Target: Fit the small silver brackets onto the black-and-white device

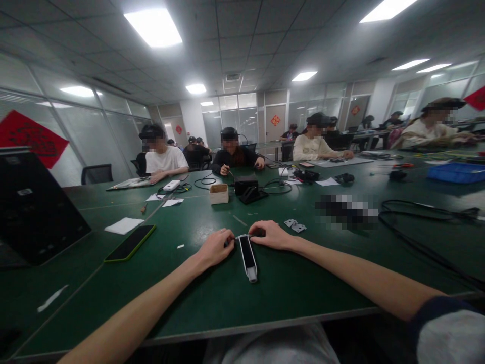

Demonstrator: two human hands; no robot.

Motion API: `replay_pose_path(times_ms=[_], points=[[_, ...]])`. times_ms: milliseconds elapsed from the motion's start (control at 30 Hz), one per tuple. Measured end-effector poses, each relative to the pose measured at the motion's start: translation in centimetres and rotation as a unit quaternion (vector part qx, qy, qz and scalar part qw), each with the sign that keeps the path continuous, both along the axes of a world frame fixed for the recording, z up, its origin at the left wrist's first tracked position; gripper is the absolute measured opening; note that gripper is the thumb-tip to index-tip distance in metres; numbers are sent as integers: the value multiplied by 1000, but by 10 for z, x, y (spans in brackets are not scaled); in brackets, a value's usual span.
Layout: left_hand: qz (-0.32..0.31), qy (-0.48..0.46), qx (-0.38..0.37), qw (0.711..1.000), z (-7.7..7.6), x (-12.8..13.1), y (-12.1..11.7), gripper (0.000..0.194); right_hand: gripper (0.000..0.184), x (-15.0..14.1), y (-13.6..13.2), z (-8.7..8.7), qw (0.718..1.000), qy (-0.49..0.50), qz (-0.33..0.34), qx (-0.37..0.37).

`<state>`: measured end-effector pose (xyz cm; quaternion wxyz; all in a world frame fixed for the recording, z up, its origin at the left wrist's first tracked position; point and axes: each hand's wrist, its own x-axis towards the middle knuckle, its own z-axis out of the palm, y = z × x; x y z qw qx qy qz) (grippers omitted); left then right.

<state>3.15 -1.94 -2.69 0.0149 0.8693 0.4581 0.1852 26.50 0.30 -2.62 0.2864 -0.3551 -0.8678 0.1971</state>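
Observation:
A slim, white-edged device with a long black face [248, 255] lies on the green table in front of me, its grey narrow end toward me. My left hand [216, 246] is at its far end on the left side, fingers curled together. From the right, my right hand [272, 234] meets the same far end, thumb and fingers closed. Something dark shows within the curl of each hand, too small and shaded to name. Two small grey metal plates [295, 225] lie just beyond my right hand.
A phone with a green edge [131, 243], a white tissue [123, 225] and a black computer case [36, 207] are at left. Ahead stand a small open box [219, 194] and a black device [246, 186]. Black cables [401, 222] and a blue tray [456, 173] lie right. Co-workers sit opposite.

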Motion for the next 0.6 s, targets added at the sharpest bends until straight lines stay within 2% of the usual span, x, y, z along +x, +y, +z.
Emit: replay_pose_path(times_ms=[600], points=[[-2, -5, -3, 1000, 0, -1, 1, 14, 18, -1, -1, 2, 1000, -2, -3, -2]])
